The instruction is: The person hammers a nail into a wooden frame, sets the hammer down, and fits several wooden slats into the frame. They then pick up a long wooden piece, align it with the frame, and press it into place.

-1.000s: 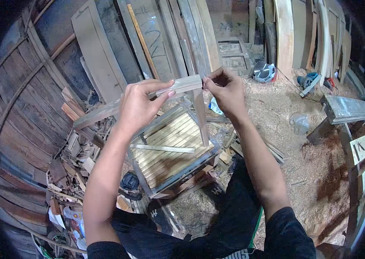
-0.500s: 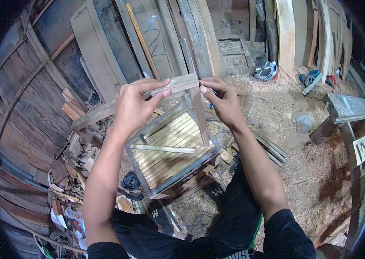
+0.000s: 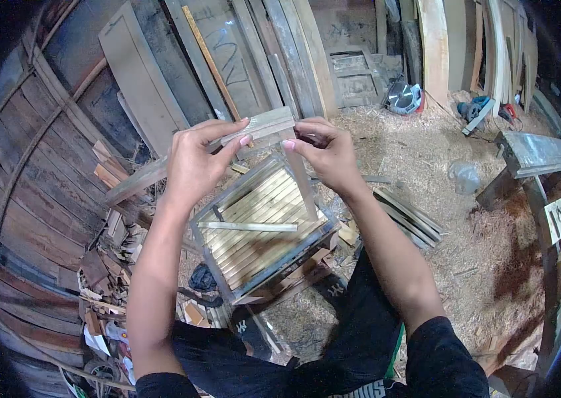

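Pinching a short wooden slat, your left hand grips one end. Your right hand fingertips pinch the other end, above the slatted frame.

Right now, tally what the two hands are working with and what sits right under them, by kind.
Hands: 2, left hand and right hand
Grey wood strips held in a T: 2, horizontal strip and upright strip
Slatted wooden frame below: 1
Loose pale strip lying across the slats: 1
Total: 6
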`<action>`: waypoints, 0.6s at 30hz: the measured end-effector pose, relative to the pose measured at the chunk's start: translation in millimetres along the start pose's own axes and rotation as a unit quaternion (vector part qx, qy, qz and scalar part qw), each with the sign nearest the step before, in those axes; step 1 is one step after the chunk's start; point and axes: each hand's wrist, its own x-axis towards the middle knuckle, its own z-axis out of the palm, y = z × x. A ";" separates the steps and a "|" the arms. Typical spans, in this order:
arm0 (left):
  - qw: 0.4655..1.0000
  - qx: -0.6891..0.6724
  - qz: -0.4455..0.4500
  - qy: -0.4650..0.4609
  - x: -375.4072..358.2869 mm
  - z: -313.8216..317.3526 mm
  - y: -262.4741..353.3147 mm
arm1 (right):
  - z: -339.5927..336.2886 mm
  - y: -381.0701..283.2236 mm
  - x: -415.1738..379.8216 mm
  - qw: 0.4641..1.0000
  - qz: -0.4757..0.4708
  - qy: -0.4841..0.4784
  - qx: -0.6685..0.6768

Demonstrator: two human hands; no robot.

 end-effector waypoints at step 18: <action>0.992 0.071 0.098 -0.047 24.0 11.1 16.2 | -1.8 11.3 1.7 0.999 -0.037 0.007 -0.006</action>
